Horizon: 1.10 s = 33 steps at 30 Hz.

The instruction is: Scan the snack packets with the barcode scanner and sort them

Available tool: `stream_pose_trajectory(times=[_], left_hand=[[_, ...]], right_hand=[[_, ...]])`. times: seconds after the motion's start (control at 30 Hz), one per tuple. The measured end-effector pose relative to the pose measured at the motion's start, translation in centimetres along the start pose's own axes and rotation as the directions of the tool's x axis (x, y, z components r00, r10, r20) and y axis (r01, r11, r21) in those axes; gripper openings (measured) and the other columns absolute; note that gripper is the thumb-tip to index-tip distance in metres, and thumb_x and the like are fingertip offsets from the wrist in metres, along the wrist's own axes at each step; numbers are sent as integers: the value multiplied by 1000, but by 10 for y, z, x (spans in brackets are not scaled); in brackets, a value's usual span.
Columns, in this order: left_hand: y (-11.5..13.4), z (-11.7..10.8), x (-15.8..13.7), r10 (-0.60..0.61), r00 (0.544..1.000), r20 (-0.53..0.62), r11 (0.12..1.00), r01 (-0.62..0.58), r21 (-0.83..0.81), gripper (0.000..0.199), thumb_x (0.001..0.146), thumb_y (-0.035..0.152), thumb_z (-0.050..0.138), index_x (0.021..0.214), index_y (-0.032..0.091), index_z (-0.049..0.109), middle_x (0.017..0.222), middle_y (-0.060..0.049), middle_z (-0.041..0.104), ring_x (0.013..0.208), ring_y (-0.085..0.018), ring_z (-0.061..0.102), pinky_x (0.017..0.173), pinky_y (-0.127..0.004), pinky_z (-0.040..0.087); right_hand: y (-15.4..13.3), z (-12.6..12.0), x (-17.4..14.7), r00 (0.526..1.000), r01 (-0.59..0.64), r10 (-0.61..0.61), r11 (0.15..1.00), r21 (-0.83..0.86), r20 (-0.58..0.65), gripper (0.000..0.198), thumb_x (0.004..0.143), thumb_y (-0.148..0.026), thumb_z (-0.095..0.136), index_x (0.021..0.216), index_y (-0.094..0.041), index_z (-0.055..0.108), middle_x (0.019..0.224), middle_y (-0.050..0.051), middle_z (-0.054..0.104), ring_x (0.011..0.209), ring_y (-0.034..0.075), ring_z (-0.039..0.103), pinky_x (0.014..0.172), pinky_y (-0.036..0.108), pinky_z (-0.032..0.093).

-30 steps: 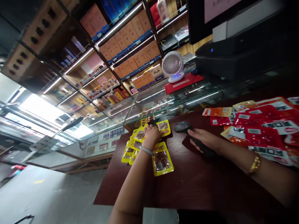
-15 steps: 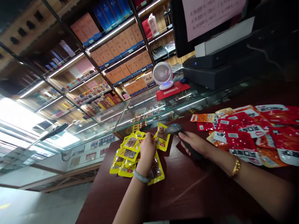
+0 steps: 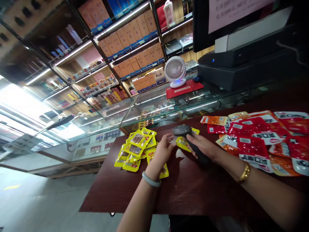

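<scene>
My right hand (image 3: 201, 146) is wrapped round the handle of a dark handheld barcode scanner (image 3: 182, 130), its head pointing left above the counter. Beneath the scanner head is a yellow snack packet (image 3: 182, 144), partly hidden by it. At the packet's left edge is my left hand (image 3: 165, 149), thumb and fingers apart; any contact with the packet is unclear. A loose pile of yellow snack packets (image 3: 137, 149) lies left of this hand, and one packet (image 3: 164, 171) is partly covered by my left wrist.
Red and orange snack packets (image 3: 253, 140) are spread at the right of the dark wooden counter (image 3: 188, 190). Behind stand a glass display case (image 3: 154, 108), a small white fan (image 3: 175, 71) on a red mat (image 3: 184, 90), and a monitor (image 3: 200, 29). Boxes fill the back shelves.
My left hand has moved right, and the yellow packet it was at has shifted right, under the scanner head. The view has tilted down slightly. My right hand keeps holding the scanner.
</scene>
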<state>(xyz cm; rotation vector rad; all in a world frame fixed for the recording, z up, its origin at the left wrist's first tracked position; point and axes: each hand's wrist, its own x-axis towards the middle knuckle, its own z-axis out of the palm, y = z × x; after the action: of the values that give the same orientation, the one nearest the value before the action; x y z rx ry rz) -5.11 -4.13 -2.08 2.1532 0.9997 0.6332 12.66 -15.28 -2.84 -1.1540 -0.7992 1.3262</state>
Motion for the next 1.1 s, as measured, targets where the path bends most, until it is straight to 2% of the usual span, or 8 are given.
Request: stream_pose_trajectory(times=[0.1,0.17,0.23,0.3,0.43,0.6,0.8,1.1], left_hand=[[4,-30,-32,2,996,-91,939,29,343,24,89,37,61,109,24,62,111,-7,70,105,-23,64,91,-35,47],[0,-53,-57,-95,968,-232,764,220,607,33,90,51,56,95,20,66,102,-11,70,103,-29,63,91,-41,45],[-9,-66,-78,-217,929,-301,594,370,715,48,87,64,52,89,18,66,98,-14,69,101,-33,63,89,-43,45],[-20,-66,-90,-306,906,-293,528,417,739,56,84,70,51,93,16,65,100,-17,69,104,-34,62,89,-42,45],[-32,-47,-90,-362,905,-223,605,410,683,48,83,63,59,96,17,59,106,-15,69,109,-31,62,88,-36,43],[-31,-38,-83,-421,872,-250,714,488,502,34,85,50,64,100,21,51,97,-10,71,94,-28,67,71,-30,42],[-45,-29,-79,-361,895,-263,904,405,138,20,89,40,59,94,23,51,91,-5,70,83,-20,66,69,-27,46],[-31,-21,-59,-354,884,-305,932,304,-200,12,90,29,46,97,21,51,79,0,61,62,-12,57,59,-23,48]], right_hand=[[0,2,-1,1000,-2,1,1000,6,26,55,76,-74,62,87,-22,46,54,-9,53,36,7,47,32,18,41],[1,4,-2,999,-15,14,1000,13,52,56,75,-74,64,87,-23,45,54,-10,52,36,7,46,32,17,40],[2,7,-4,996,-35,35,999,7,76,56,74,-73,64,87,-23,44,54,-10,52,35,7,46,31,17,40],[5,9,-6,993,-55,57,998,-24,105,54,77,-72,63,88,-23,45,54,-10,53,36,7,46,32,17,40],[12,10,-8,971,-116,131,990,-82,202,52,80,-70,61,95,-21,50,57,-8,55,37,7,48,33,17,41],[14,12,-12,930,-182,210,976,-120,300,54,82,-70,59,102,-20,53,58,-8,55,39,8,51,33,17,42],[10,17,-20,871,-216,256,966,-141,419,59,80,-72,61,103,-17,59,57,-5,56,38,8,50,33,17,42],[1,9,-25,865,-243,287,957,-159,410,57,80,-71,61,102,-18,59,62,-4,57,41,8,50,34,17,43]])
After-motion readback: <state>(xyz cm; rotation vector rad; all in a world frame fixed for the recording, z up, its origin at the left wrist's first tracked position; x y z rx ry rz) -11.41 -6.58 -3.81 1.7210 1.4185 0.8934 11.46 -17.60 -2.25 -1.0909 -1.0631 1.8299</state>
